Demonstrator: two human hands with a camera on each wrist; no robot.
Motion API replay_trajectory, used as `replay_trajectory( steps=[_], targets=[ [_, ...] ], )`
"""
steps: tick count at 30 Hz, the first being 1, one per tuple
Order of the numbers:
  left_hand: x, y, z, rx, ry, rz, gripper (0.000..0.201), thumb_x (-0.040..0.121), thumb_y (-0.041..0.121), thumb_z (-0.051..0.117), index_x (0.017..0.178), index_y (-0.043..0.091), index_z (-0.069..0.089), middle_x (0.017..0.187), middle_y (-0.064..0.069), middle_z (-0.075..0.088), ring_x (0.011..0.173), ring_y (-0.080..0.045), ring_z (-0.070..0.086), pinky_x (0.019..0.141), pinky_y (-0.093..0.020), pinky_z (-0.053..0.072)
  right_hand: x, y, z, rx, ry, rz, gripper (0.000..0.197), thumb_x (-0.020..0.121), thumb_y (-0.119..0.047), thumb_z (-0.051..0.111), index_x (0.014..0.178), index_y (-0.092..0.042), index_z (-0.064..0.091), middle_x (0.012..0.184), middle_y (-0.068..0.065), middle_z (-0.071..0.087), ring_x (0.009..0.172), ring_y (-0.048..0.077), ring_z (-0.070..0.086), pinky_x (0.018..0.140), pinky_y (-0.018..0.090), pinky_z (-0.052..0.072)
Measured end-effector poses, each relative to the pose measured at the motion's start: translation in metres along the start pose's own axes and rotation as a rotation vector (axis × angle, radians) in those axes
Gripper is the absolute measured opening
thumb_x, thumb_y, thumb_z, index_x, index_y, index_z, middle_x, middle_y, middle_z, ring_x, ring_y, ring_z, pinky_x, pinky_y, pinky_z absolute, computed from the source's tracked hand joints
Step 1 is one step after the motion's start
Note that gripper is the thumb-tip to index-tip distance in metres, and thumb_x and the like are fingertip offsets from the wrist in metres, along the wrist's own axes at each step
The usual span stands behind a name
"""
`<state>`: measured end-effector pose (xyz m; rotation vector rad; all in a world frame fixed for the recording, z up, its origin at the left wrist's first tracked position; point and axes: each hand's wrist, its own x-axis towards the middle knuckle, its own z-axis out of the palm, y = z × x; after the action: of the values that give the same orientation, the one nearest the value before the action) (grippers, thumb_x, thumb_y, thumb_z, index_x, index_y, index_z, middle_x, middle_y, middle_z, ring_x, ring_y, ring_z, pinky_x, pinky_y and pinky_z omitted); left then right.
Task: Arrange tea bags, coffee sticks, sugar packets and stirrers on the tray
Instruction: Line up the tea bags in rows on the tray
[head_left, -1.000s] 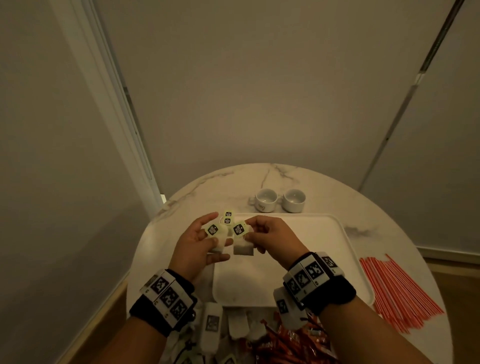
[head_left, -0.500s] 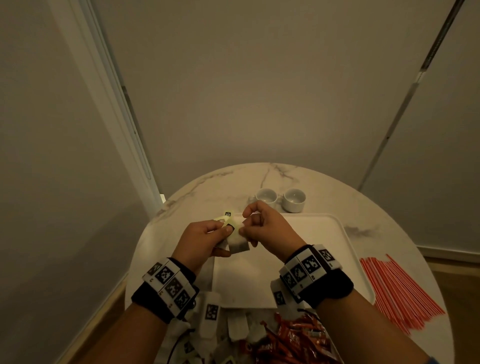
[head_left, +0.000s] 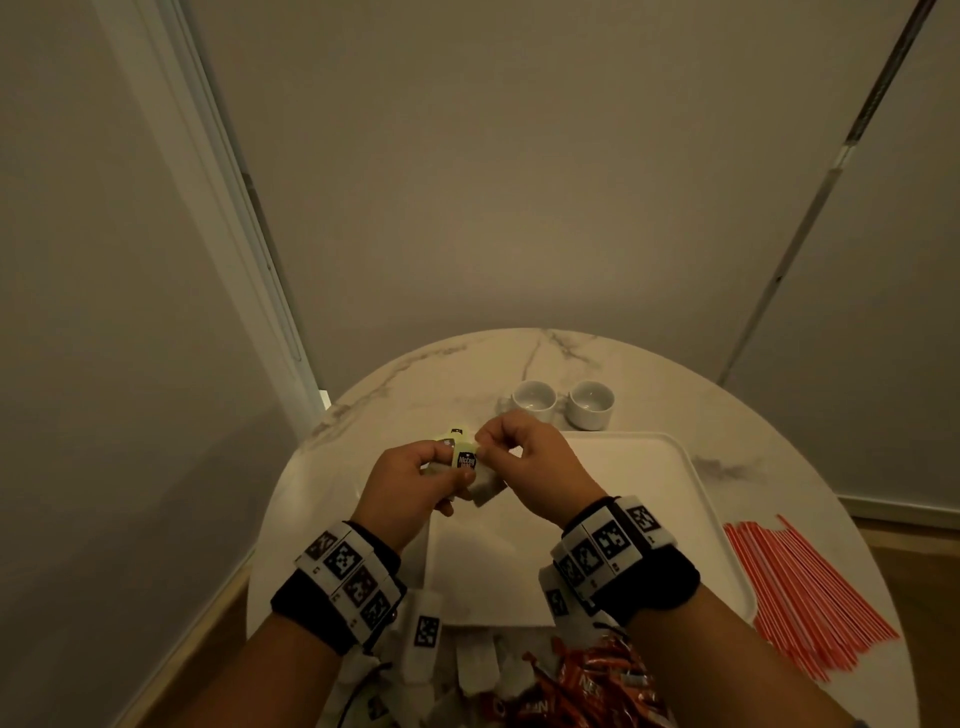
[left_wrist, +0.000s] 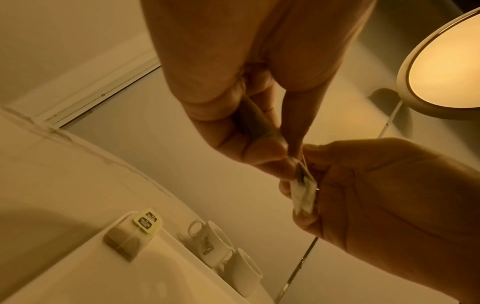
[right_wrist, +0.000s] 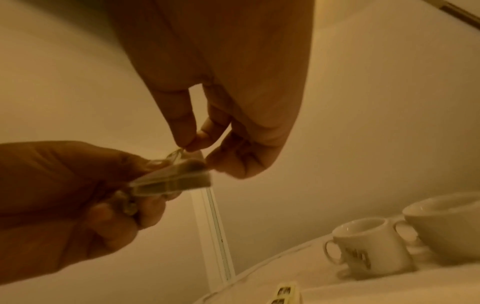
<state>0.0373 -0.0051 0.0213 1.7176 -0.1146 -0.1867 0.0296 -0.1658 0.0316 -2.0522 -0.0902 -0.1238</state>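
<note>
Head view: small bunch of tea bags (head_left: 470, 470) held up above the near-left part of the white tray (head_left: 649, 499), pale yellow tags fanned at the top. Left hand (head_left: 410, 488) curled round the bunch from the left, thumb across the front tag. Right hand (head_left: 524, 457) just beside it, knuckles up, fingertips meeting the bunch at its right edge.

Left wrist view: same bunch (left_wrist: 302, 191) squeezed between the left fingers (left_wrist: 262, 152), the right hand (left_wrist: 389, 195) closed in from the right with thumb and forefinger on the bag's paper. Lower left of the hands, two more tea bags (left_wrist: 130, 236) propped against the tray rim (left_wrist: 78, 267), tags upward.

Right wrist view: right thumb and forefinger pinched on a thin tag or string (right_wrist: 179, 153) at the top of the stacked bags; which of the two, cannot tell.

Beyond the hands, two white cups (head_left: 561, 402) side by side on the marble table (head_left: 415, 384), just past the tray's far edge. Well to the right of the right hand, a sheaf of red stirrers (head_left: 810, 597) on the table. Behind the wrists, nearest the body, loose white tea bags (head_left: 472, 665) and red coffee sticks (head_left: 587, 686) heaped together.
</note>
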Motion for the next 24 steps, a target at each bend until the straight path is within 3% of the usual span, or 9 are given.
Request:
replay_trajectory(
  steps=[5, 9, 13, 20, 22, 24],
  targets=[
    [0.006, 0.002, -0.009, 0.092, -0.062, -0.005, 0.008, 0.079, -0.005, 0.067, 0.087, -0.002, 0.067, 0.067, -0.015, 0.07, 0.05, -0.015, 0.055, 0.053, -0.026, 0.046, 0.009, -0.008, -0.011, -0.226, -0.131, -0.045, 0.008, 0.093, -0.016, 0.057, 0.095, -0.012, 0.063, 0.099, 0.002, 0.063, 0.092, 0.018, 0.058, 0.084, 0.034, 0.051],
    [0.011, 0.002, -0.012, 0.105, -0.069, -0.007, 0.005, 0.081, -0.002, 0.068, 0.085, 0.0, 0.07, 0.067, -0.012, 0.07, 0.054, -0.012, 0.056, 0.053, -0.022, 0.046, 0.012, -0.018, -0.016, -0.189, -0.208, 0.029, 0.009, 0.096, -0.018, 0.054, 0.096, -0.012, 0.06, 0.094, 0.008, 0.066, 0.076, 0.028, 0.067, 0.07, 0.042, 0.059],
    [0.014, 0.003, -0.013, 0.099, -0.088, -0.026, 0.007, 0.084, 0.001, 0.066, 0.083, 0.006, 0.07, 0.065, -0.008, 0.07, 0.055, -0.009, 0.059, 0.053, -0.019, 0.047, 0.012, -0.024, -0.019, -0.235, -0.282, 0.062, 0.009, 0.098, -0.018, 0.048, 0.093, -0.016, 0.055, 0.087, 0.0, 0.061, 0.067, 0.021, 0.065, 0.06, 0.033, 0.059],
    [0.016, 0.004, -0.015, 0.154, -0.125, -0.04, 0.013, 0.088, 0.007, 0.064, 0.078, 0.008, 0.071, 0.066, -0.009, 0.07, 0.055, -0.009, 0.059, 0.053, -0.017, 0.047, 0.015, -0.023, -0.019, -0.443, -0.37, -0.019, 0.013, 0.099, -0.022, 0.043, 0.087, -0.023, 0.047, 0.098, 0.006, 0.063, 0.075, 0.027, 0.067, 0.064, 0.043, 0.059],
    [0.017, 0.003, -0.014, 0.184, -0.121, -0.036, 0.012, 0.088, 0.009, 0.064, 0.079, 0.006, 0.072, 0.068, -0.012, 0.07, 0.055, -0.01, 0.058, 0.052, -0.017, 0.047, 0.016, -0.02, -0.018, -0.49, -0.354, -0.075, 0.01, 0.099, -0.02, 0.045, 0.089, -0.02, 0.049, 0.095, 0.004, 0.063, 0.075, 0.02, 0.062, 0.067, 0.035, 0.056],
    [0.019, 0.002, -0.015, 0.235, -0.125, -0.026, 0.011, 0.088, 0.01, 0.065, 0.08, 0.006, 0.072, 0.068, -0.012, 0.07, 0.057, -0.011, 0.059, 0.052, -0.017, 0.048, 0.018, -0.014, -0.016, -0.522, -0.336, -0.132, 0.008, 0.098, -0.018, 0.047, 0.091, -0.018, 0.05, 0.091, 0.0, 0.059, 0.072, 0.014, 0.052, 0.064, 0.025, 0.043]
  ],
)
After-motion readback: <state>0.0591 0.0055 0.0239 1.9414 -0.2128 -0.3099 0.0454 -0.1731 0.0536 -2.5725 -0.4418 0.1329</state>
